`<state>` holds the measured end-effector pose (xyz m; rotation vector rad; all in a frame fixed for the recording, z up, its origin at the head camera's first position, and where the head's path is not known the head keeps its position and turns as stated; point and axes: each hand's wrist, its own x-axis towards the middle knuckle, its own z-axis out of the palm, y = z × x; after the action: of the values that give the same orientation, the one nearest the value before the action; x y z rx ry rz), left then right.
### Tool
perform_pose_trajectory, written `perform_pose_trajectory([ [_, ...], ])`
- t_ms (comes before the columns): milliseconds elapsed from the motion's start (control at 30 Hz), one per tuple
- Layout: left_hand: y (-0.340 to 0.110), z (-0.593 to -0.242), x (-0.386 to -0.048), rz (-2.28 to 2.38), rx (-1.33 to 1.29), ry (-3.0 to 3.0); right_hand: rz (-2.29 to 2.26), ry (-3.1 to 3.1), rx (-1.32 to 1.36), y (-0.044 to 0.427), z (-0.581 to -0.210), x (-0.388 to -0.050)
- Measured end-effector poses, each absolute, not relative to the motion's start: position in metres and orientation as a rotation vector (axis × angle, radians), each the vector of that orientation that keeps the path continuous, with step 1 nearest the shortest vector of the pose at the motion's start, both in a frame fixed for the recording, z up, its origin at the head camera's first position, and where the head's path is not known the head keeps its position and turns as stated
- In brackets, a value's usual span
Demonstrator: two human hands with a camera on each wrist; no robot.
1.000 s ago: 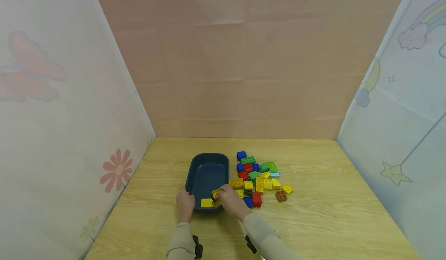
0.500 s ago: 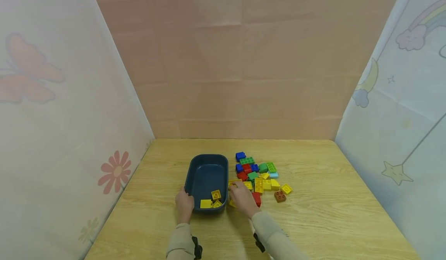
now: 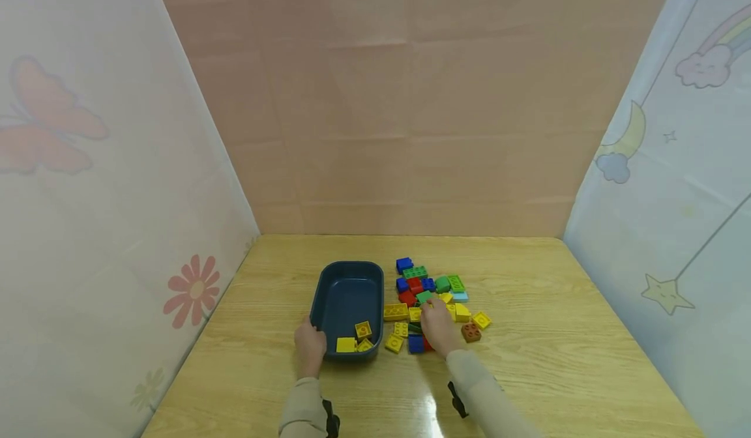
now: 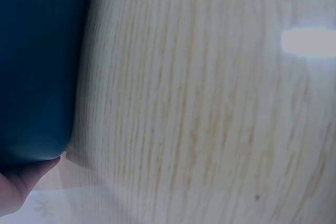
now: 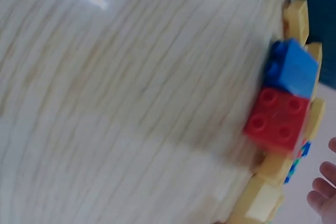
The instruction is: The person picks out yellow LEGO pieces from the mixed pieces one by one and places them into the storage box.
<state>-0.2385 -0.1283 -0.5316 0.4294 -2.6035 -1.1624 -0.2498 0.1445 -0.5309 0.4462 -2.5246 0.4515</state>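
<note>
My left hand grips the near left side of the dark blue tray; the left wrist view shows its thumb against the tray wall. Inside the tray's near end lie a yellow block and two other yellow pieces. My right hand is over the block pile, its fingertips by the yellow and green blocks. In the right wrist view its fingers look relaxed and apart, beyond a red block and a blue block. Whether the fingertips touch a block is hidden.
Right of the tray are loose blocks, among them a long yellow one, a green one, a blue one and a brown one. Printed side walls and a plain back wall surround the wooden table.
My right hand has let go of a yellow block in the tray and moved right, out over the pile. My left hand has stayed at the tray.
</note>
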Motion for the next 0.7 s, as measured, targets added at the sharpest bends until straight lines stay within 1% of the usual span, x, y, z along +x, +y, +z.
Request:
perform_pose_trajectory([
  [200,-0.128,-0.530,-0.238,-1.158,0.439,-2.627,0.394,-2.605,0.313,0.162,-0.538,-0.253],
  [400,-0.129,-0.532,-0.239,-1.172,0.410,-2.621,0.395,-2.687,0.152,0.178,-0.548,-0.248],
  [700,-0.129,-0.537,-0.239,-1.141,0.403,-2.578,0.449,-2.714,0.073,0.187,-0.553,-0.245],
])
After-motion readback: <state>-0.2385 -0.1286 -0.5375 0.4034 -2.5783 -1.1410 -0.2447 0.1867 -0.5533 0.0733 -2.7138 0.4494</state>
